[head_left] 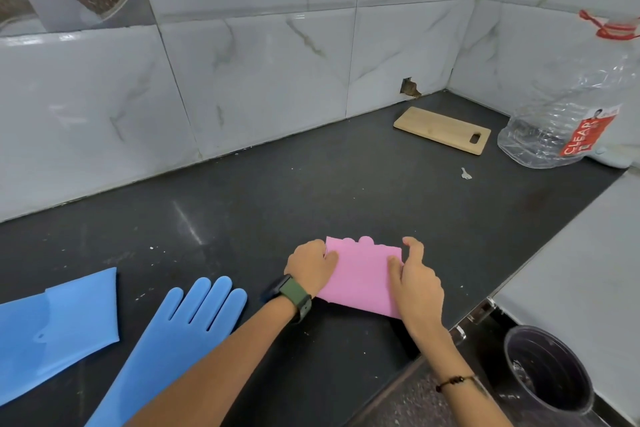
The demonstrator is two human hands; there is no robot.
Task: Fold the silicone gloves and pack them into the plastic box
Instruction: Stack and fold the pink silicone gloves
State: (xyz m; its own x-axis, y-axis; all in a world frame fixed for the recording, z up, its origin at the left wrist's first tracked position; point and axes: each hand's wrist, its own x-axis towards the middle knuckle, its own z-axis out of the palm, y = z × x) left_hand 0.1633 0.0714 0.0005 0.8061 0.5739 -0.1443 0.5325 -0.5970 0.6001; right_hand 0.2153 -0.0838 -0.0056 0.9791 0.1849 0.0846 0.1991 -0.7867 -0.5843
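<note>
A pink silicone glove (362,274) lies folded into a rectangle on the dark countertop (242,204), its fingertips peeking out at the far edge. My left hand (311,265) grips its left edge, thumb on top. My right hand (414,279) presses on its right edge with the fingers curled over the corner. A blue glove (173,329) lies flat to the left, fingers pointing away from me. A second blue glove (52,319) lies at the far left, cuff end visible. No plastic box is in view.
A wooden cutting board (443,130) lies near the back corner. A large clear water bottle (568,107) stands at the right wall. A small key (465,174) lies on the counter. A dark bucket (547,374) sits below the counter's front right edge.
</note>
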